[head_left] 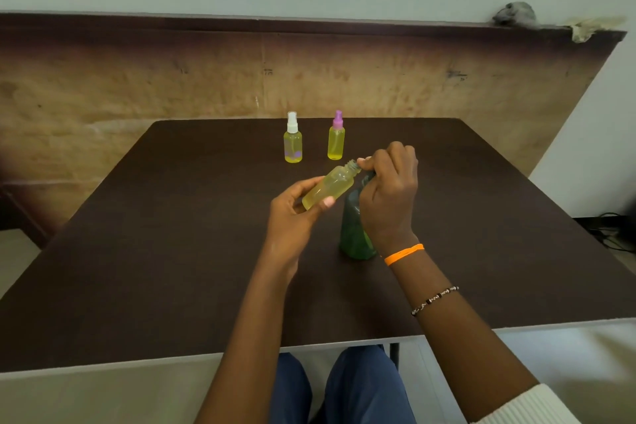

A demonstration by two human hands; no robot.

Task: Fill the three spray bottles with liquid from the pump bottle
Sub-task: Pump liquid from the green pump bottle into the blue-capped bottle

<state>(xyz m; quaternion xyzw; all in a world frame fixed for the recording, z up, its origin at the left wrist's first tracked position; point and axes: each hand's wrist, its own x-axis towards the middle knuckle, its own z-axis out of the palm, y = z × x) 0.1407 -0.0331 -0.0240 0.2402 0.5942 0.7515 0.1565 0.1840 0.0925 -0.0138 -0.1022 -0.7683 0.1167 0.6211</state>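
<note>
My left hand (pixel 292 220) grips an uncapped clear spray bottle (pixel 332 186) and tilts it, neck pointing up and right. Yellow liquid fills most of it. My right hand (pixel 389 196) curls over the pump head of the dark green pump bottle (pixel 354 234), which stands on the brown table (pixel 172 251). My fingers hide the pump head, and the fingertips sit right at the open neck of the tilted bottle. Two capped spray bottles of yellow liquid stand further back: one with a white sprayer (pixel 293 144), one with a purple sprayer (pixel 336 141).
A brown board wall (pixel 206 79) rises just behind the table's far edge. The table's near edge runs across above my knees. Cables lie on the floor at the far right (pixel 612 231). I see no loose sprayer cap.
</note>
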